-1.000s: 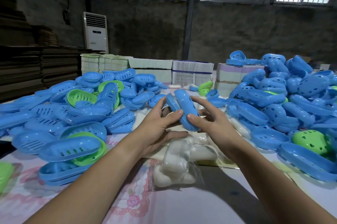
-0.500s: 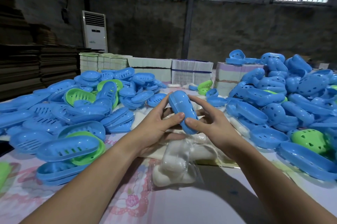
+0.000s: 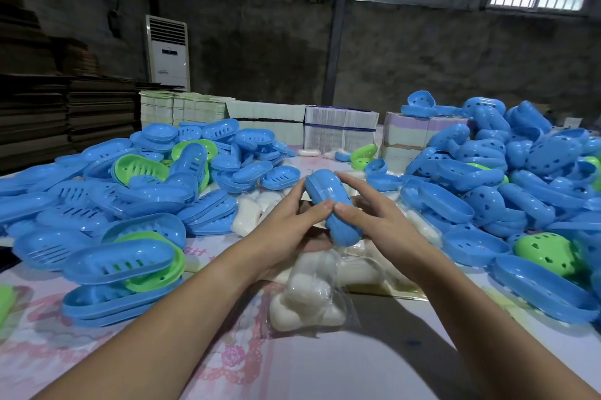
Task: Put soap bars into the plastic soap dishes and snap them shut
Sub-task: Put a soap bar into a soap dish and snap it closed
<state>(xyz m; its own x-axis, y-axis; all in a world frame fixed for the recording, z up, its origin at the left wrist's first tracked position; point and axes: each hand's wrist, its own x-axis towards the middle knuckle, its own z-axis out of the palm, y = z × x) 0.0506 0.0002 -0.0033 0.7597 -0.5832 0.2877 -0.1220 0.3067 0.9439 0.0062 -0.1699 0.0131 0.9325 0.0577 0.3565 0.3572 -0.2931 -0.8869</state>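
While both hands clamp one blue soap dish [image 3: 331, 206] together, I judge this unit nearly snapped, with most of the job left.

Nearer me than that dish lies a bag of soap bars [image 3: 310, 295]; my left hand [image 3: 289, 224] and right hand [image 3: 377, 220] pinch its seam, thumbs touching. Loose halves [image 3: 107, 204] pile to its left and perforated halves [image 3: 507, 178] to its right, leaving only a narrow lane; paper stacks [image 3: 341, 131] stand beyond.

Two bare forearms enter from the lower edge of the frame | no sleeves, gloves, watch, rings or bracelets visible | left hand [image 3: 286, 230] just left of centre, right hand [image 3: 377, 224] just right of centre | fingernails short and unpainted | only hands and forearms show
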